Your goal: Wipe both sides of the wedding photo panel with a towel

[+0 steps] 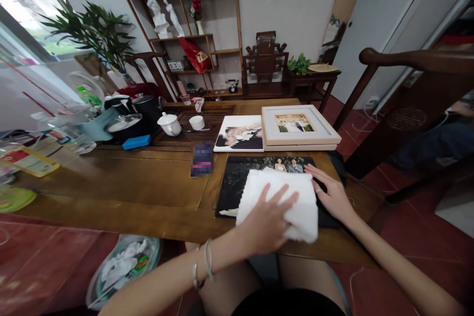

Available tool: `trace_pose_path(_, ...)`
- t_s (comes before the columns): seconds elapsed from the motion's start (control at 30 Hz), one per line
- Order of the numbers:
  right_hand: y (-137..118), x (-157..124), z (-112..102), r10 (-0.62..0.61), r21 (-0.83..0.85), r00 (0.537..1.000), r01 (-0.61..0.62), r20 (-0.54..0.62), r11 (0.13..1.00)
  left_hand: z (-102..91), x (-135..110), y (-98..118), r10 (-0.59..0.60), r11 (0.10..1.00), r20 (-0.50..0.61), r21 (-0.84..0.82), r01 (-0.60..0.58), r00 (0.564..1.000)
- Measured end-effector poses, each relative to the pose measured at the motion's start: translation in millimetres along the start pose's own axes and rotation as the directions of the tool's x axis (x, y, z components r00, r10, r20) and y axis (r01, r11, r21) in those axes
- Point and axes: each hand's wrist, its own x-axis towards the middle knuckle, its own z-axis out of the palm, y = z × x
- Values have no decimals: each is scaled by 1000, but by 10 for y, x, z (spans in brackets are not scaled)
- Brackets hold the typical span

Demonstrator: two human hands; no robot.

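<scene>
Left hand (pixel 268 219): fingers parted, laid over the white cloth (pixel 305 207);
Right hand (pixel 331 195): fingers apart, resting at the photo panel's (pixel 233 182) right side;
White cloth: folded, partly covering the photo panel on the wooden table (pixel 155 177).

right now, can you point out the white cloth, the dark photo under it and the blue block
White cloth (pixel 306 209): head view, its right part.
Dark photo (pixel 234 185): head view, its left part.
Blue block (pixel 137 142): head view, its middle.

We read a "7" on a tapering red bag (pixel 195 56) and "03" on small white rectangular number blocks (pixel 175 65), their last character unclear
</scene>
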Motion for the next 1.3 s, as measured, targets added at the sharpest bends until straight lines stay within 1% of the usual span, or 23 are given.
trace_pose_path(0.07,-8,0,-4,-3,6,1000,3,7,1000,-15,-131,166,47,999,-8,-16,-47,999)
trace_pose_path(0.1,-12,0,-5,-2,5,1000,2,10,1000,-24,-167,184,54,998,-4,-26,-54,999)
trace_pose_path(0.13,-14,0,-5,1,2,1000,-1,11,1000,-33,-181,152,45,998,4,-35,-45,999)
trace_pose_path(0.2,-14,0,-1,9,-9,1000,-9,6,1000,-50,-143,-44,-10,999,32,-46,11,999)
trace_pose_path(0.3,1,-2,6,4,-22,1000,-4,1,1000,-68,11,-512,-129,991,64,-27,131,990)
trace_pose_path(0.37,17,-3,9,-9,-26,1000,9,2,1000,-71,106,-779,-180,984,46,3,180,983)
trace_pose_path(0.4,25,-4,10,-15,-28,1000,15,2,1000,-70,134,-861,-194,981,35,15,194,980)
trace_pose_path(0.43,31,-4,11,-18,-30,1000,18,2,999,-66,146,-899,-202,979,27,24,201,979)
trace_pose_path(0.47,35,-5,11,-18,-32,1000,19,3,999,-61,138,-890,-203,979,28,26,203,979)
trace_pose_path(0.53,37,-7,12,-15,-37,1000,15,3,999,-49,66,-741,-189,982,41,17,188,981)
trace_pose_path(0.63,30,-10,13,-12,-38,1000,13,4,999,-38,-143,-318,-117,993,38,-19,118,992)
trace_pose_path(0.7,26,-11,12,-13,-39,1000,13,5,999,-37,-292,-56,-34,999,26,-35,35,999)
trace_pose_path(0.77,26,-12,10,-14,-42,1000,15,8,999,-43,-397,73,20,999,20,-43,-19,1000)
trace_pose_path(0.8,27,-12,10,-15,-43,1000,15,8,999,-48,-423,69,27,998,21,-50,-26,999)
trace_pose_path(0.87,27,-12,9,-16,-45,1000,16,7,999,-65,-422,-72,0,998,31,-68,2,1000)
trace_pose_path(0.9,26,-11,9,-17,-46,1000,17,7,999,-75,-398,-198,-28,997,42,-75,31,999)
trace_pose_path(1.0,22,-7,8,-22,-49,1000,22,4,999,-111,-268,-662,-142,987,78,-61,147,987)
trace_pose_path(1.07,19,-4,8,-27,-49,1000,27,6,998,-124,-179,-932,-205,978,69,-30,207,976)
trace_pose_path(1.1,17,-3,9,-27,-49,1000,27,7,998,-124,-146,-1028,-231,973,56,-15,232,971)
trace_pose_path(1.13,16,-2,9,-26,-50,1000,27,7,998,-119,-125,-1091,-252,968,41,-3,253,967)
trace_pose_path(1.2,13,-2,10,-21,-50,1000,21,9,999,-99,-130,-1116,-277,961,23,8,277,961)
trace_pose_path(1.23,10,-2,11,-17,-49,1000,18,9,999,-88,-158,-1079,-280,960,21,9,279,960)
trace_pose_path(1.3,1,-2,11,-12,-49,1000,13,10,999,-76,-261,-921,-270,963,27,0,270,963)
